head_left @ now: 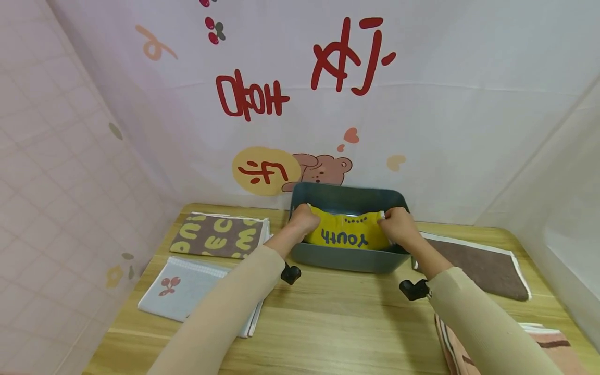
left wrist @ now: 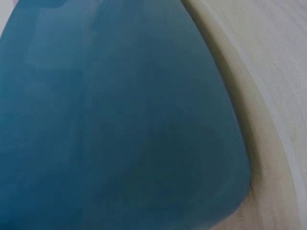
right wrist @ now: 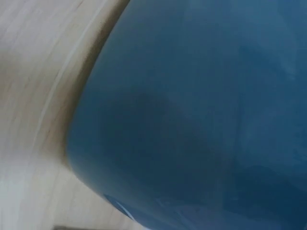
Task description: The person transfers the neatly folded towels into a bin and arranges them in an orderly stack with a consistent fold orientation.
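Note:
A yellow towel (head_left: pixel 344 229) with dark "Youth" lettering, upside down in the head view, hangs between both hands inside a blue-green plastic bin (head_left: pixel 349 259). My left hand (head_left: pixel 304 220) pinches its left upper corner near the bin's left wall. At the other end, my right hand (head_left: pixel 398 225) grips the right upper corner by the right wall. The towel's lower part is hidden behind the bin's front wall. Both wrist views are filled by the bin's outer wall (left wrist: pixel 144 105), and neither hand shows there.
On the wooden table (head_left: pixel 328 323), a brown towel with yellow letters (head_left: pixel 220 235) and a light blue cherry towel (head_left: pixel 183 289) lie folded at left. To the right are a plain brown towel (head_left: pixel 478 265) and a pink striped one (head_left: pixel 555 344). A printed curtain (head_left: pixel 450 130) hangs close behind the bin.

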### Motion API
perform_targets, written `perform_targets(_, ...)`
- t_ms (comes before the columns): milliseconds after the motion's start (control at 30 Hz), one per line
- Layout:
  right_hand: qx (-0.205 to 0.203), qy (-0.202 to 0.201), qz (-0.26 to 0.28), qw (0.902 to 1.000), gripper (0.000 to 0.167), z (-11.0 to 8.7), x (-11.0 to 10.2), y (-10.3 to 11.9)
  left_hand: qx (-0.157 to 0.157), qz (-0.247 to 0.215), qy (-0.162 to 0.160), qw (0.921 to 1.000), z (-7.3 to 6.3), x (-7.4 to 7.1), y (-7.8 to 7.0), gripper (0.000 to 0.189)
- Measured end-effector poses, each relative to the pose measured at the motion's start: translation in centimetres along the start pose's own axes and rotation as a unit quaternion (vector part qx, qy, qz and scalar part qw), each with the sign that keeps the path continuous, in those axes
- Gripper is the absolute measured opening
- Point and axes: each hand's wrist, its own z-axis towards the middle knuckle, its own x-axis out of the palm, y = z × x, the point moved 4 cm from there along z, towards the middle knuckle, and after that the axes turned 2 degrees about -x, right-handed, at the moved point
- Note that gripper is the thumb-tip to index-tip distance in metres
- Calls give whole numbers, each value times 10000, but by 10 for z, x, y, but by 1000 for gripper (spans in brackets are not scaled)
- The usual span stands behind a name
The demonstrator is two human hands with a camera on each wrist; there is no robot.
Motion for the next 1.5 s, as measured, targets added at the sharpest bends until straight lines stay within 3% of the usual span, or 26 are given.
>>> perform_targets(133,-82,152,-181,9997,33,-2,-5,6,181,145,-320,9992,-6,-3,-6,53)
perform_targets(233,-237,118,-246,9993,54,-6,-12,11,366,126,-508,9980,-13,-6,-12,57)
perform_targets(367,-410,40,-186,9990,54,-11,-22,17,582,-93,-487,9971,-21,-9,-20,67)
perform_targets(700,-674,-251,106,9974,54,-35,-51,20,1118,-94,-614,9918,-46,-13,-35,60)
perform_targets(1100,-1143,-594,32,9917,52,-74,-69,-4,2005,-132,-399,9788,-81,1,-42,58)
perform_targets(1500,-965,-948,-239,9905,50,-102,-78,-39,2691,285,-335,9621,-103,23,-45,58)
